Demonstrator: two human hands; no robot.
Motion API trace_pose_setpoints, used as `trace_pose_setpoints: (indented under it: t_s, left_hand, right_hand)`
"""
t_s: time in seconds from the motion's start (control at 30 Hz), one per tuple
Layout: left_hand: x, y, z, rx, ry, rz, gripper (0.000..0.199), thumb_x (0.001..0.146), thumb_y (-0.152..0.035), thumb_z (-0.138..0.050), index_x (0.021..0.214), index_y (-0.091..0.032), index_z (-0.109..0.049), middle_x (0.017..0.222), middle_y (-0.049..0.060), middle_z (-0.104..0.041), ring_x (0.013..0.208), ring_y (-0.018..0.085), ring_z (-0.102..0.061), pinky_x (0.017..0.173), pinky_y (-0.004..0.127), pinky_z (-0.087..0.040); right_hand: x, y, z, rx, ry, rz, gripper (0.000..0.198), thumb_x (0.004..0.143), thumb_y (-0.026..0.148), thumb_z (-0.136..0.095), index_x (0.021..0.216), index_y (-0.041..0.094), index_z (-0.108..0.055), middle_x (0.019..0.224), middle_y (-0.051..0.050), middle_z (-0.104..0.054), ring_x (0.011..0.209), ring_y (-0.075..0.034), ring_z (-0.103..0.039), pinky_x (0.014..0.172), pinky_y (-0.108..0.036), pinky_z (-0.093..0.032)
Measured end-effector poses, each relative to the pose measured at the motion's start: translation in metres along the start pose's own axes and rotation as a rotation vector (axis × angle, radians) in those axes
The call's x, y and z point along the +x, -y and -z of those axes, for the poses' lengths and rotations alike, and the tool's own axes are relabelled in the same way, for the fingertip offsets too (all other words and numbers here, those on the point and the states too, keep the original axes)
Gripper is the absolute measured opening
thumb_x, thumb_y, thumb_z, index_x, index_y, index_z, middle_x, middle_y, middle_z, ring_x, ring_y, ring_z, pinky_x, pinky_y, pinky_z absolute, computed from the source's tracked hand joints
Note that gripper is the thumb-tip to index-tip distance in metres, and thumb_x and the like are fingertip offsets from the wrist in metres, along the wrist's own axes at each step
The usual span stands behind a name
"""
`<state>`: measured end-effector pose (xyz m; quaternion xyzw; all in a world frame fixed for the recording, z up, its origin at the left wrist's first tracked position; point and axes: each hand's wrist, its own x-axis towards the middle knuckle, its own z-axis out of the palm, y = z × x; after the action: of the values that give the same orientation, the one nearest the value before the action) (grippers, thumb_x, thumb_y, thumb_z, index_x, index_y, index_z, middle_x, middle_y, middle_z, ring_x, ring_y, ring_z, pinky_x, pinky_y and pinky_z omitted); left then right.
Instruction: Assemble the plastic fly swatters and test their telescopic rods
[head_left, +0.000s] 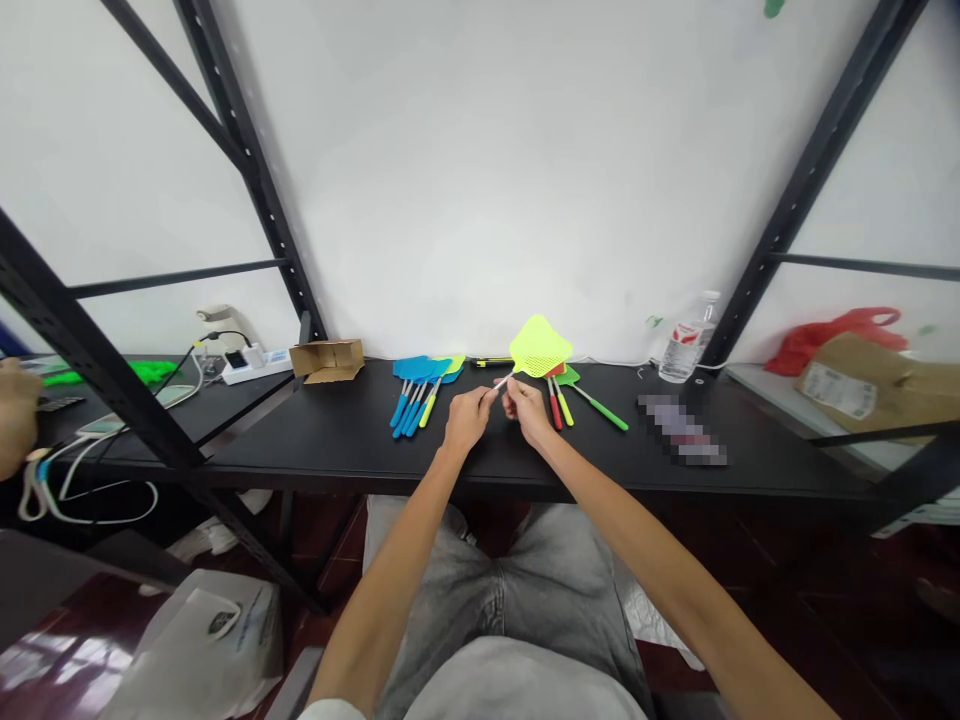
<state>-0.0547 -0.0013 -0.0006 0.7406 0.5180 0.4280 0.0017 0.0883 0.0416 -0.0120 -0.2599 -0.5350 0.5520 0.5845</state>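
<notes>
Both of my hands are on one yellow fly swatter (540,348), its perforated head raised toward the wall. My left hand (470,412) is closed around the handle end, and my right hand (525,408) pinches the thin metal shaft nearer the head. To the left lies a fanned group of blue fly swatters (411,370), with a yellow fly swatter (429,408) at its right side. Right of my hands are a red fly swatter (555,410), another yellow one and a green fly swatter (606,412); their heads are partly hidden behind the raised one.
An open cardboard box (328,361) stands at the back left of the black table (300,440). A yellow-black cutter (491,362) lies by the wall. On the right are a water bottle (686,340) and a blurred-out object (682,430). Another person's hand (15,415) shows at far left.
</notes>
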Motion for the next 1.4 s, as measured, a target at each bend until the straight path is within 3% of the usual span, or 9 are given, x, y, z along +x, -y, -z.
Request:
trace_pose_setpoints:
  t_s: [0.1,0.2,0.3,0.43,0.67,0.87,1.07,1.2,1.4]
  left_hand:
    - [-0.001,0.0,0.0,0.039,0.006,0.015,0.041,0.102,-0.044,-0.038,0.099,-0.02,-0.07,0.076,0.003,-0.069,0.069,0.016,-0.061,0.065,0.025,-0.036]
    - [-0.006,0.001,0.003,0.116,0.031,0.047,0.034,0.097,-0.044,-0.049,0.114,-0.022,-0.068,0.085,0.004,-0.072,0.076,0.017,-0.064,0.066,0.025,-0.037]
    - [-0.011,0.002,0.006,0.171,0.058,0.041,0.029,0.095,-0.043,-0.054,0.106,-0.023,-0.071,0.087,0.003,-0.072,0.078,0.018,-0.064,0.067,0.025,-0.038]
    - [-0.013,-0.002,0.008,0.231,0.117,0.041,0.027,0.094,-0.042,-0.054,0.095,-0.023,-0.073,0.084,0.004,-0.072,0.077,0.018,-0.064,0.066,0.026,-0.036]
    - [-0.012,-0.002,0.008,0.202,0.12,0.034,0.036,0.097,-0.044,-0.046,0.092,-0.023,-0.074,0.073,0.004,-0.069,0.07,0.017,-0.062,0.064,0.026,-0.033]
    - [-0.013,-0.002,0.007,0.236,0.087,0.078,0.036,0.097,-0.046,-0.046,0.092,-0.024,-0.074,0.072,0.003,-0.068,0.07,0.018,-0.062,0.062,0.026,-0.03]
    - [-0.013,-0.006,0.008,0.242,0.135,0.115,0.034,0.094,-0.048,-0.051,0.103,-0.025,-0.074,0.075,0.004,-0.07,0.074,0.019,-0.064,0.063,0.026,-0.031]
    - [-0.014,-0.006,0.006,0.328,0.198,0.099,0.034,0.092,-0.048,-0.051,0.083,-0.024,-0.073,0.073,0.005,-0.069,0.074,0.021,-0.065,0.061,0.027,-0.03]
    - [-0.016,-0.008,0.003,0.373,0.236,0.062,0.043,0.093,-0.051,-0.048,0.066,-0.023,-0.068,0.068,0.007,-0.067,0.071,0.021,-0.064,0.06,0.028,-0.031]
  right_hand:
    - [0.002,-0.002,-0.002,0.012,-0.005,-0.003,0.047,0.075,0.063,-0.069,0.085,0.017,-0.069,0.059,0.004,-0.048,0.048,-0.007,-0.038,0.042,-0.022,-0.024]
    - [0.006,-0.002,0.002,0.061,-0.128,0.036,0.045,0.075,0.061,-0.069,0.086,0.018,-0.068,0.062,0.004,-0.049,0.048,-0.007,-0.037,0.042,-0.022,-0.025]
    - [0.011,-0.003,0.008,0.102,-0.238,0.047,0.043,0.078,0.06,-0.066,0.087,0.018,-0.068,0.062,0.003,-0.049,0.047,-0.007,-0.036,0.041,-0.022,-0.026]
    - [0.013,-0.008,0.011,0.046,-0.247,0.038,0.043,0.079,0.057,-0.063,0.093,0.017,-0.069,0.066,0.002,-0.053,0.048,-0.008,-0.04,0.041,-0.022,-0.028]
    - [0.009,-0.013,0.008,-0.478,0.057,0.064,0.036,0.084,0.05,-0.058,0.088,0.017,-0.072,0.068,-0.001,-0.064,0.058,-0.013,-0.056,0.055,-0.024,-0.043]
    - [0.005,-0.01,0.003,-0.529,0.126,0.067,0.033,0.085,0.047,-0.057,0.086,0.018,-0.072,0.075,-0.003,-0.069,0.063,-0.015,-0.06,0.061,-0.025,-0.047]
    - [0.006,-0.01,0.008,-0.455,-0.073,0.042,0.037,0.082,0.053,-0.057,0.081,0.017,-0.067,0.068,-0.002,-0.065,0.055,-0.014,-0.056,0.053,-0.024,-0.044]
    - [0.006,-0.011,0.009,-0.457,-0.204,0.031,0.038,0.083,0.056,-0.056,0.078,0.019,-0.064,0.063,-0.001,-0.061,0.053,-0.014,-0.056,0.049,-0.023,-0.041]
    - [0.005,-0.01,0.007,-0.543,-0.189,0.069,0.036,0.085,0.052,-0.054,0.067,0.021,-0.059,0.055,0.002,-0.055,0.049,-0.014,-0.053,0.052,-0.024,-0.04]
